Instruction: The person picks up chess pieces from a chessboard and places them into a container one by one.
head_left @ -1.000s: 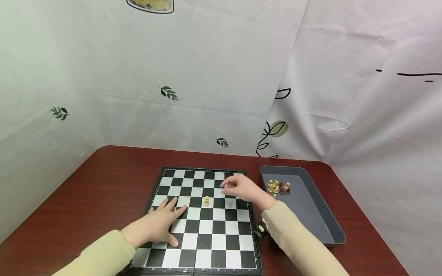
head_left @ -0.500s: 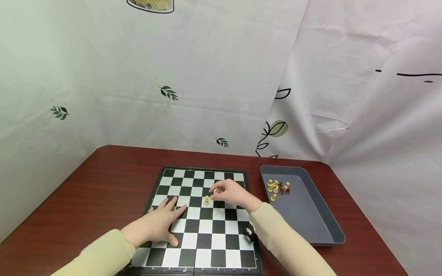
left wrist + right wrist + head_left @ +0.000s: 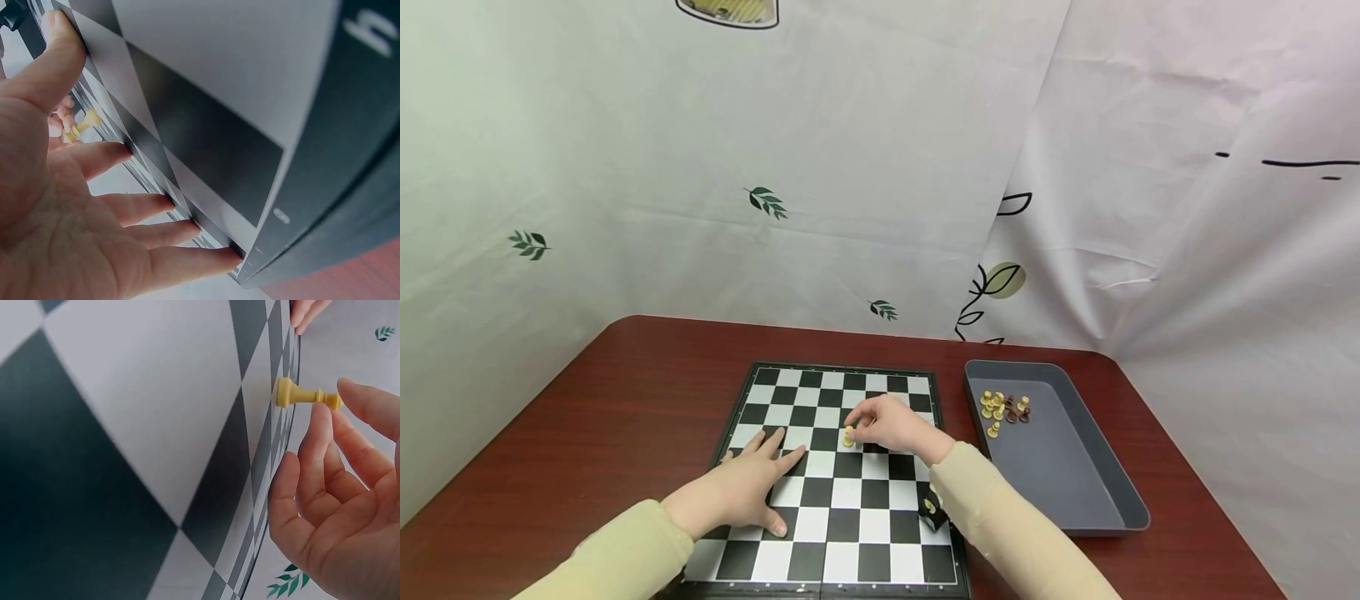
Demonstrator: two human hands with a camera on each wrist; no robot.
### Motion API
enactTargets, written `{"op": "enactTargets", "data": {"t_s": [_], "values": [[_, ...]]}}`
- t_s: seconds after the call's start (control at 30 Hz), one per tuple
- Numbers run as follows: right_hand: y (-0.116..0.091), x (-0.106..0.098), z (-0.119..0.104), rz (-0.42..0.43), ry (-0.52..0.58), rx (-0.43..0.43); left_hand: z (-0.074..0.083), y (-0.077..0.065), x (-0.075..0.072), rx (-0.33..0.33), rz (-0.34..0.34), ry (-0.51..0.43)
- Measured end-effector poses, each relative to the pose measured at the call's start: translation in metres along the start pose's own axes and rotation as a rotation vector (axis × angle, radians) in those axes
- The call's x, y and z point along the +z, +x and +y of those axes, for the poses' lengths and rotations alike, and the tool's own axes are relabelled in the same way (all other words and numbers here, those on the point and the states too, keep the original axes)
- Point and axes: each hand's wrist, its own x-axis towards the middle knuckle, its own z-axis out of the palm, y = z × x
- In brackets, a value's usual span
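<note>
In the head view, a black-and-white chessboard (image 3: pixel 846 492) lies on the table. My left hand (image 3: pixel 741 487) rests on its left side with the fingers spread; the left wrist view shows those fingertips (image 3: pixel 181 253) along the squares close to the board's edge. A yellow chess piece (image 3: pixel 848 437) stands upright on a pale square in the board's far half. My right hand (image 3: pixel 891 423) pinches its top between thumb and fingertips. In the right wrist view, the yellow chess piece's wide base (image 3: pixel 284 392) meets the board, and the right hand's other fingers are loosely curled.
Right of the board is a grey tray (image 3: pixel 1067 467) with several yellow chess pieces (image 3: pixel 994 429) and brown chess pieces (image 3: pixel 1012 415) grouped at its left side. The dark red table (image 3: pixel 587 433) ends against a white curtain (image 3: pixel 700 208) with leaf prints.
My right hand has moved left and slightly down from the board's right part to the standing yellow chess piece, its fingers closing at the top. The left hand and the tray have stayed put.
</note>
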Motion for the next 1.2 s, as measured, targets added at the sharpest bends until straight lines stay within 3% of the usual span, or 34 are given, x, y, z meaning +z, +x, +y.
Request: {"op": "enactTargets", "data": {"t_s": [1.2], "values": [[0.0019,0.0035,-0.0027,0.011,-0.015,-0.003,0.0004,0.0002,-0.0005,0.004,-0.003,0.0]]}}
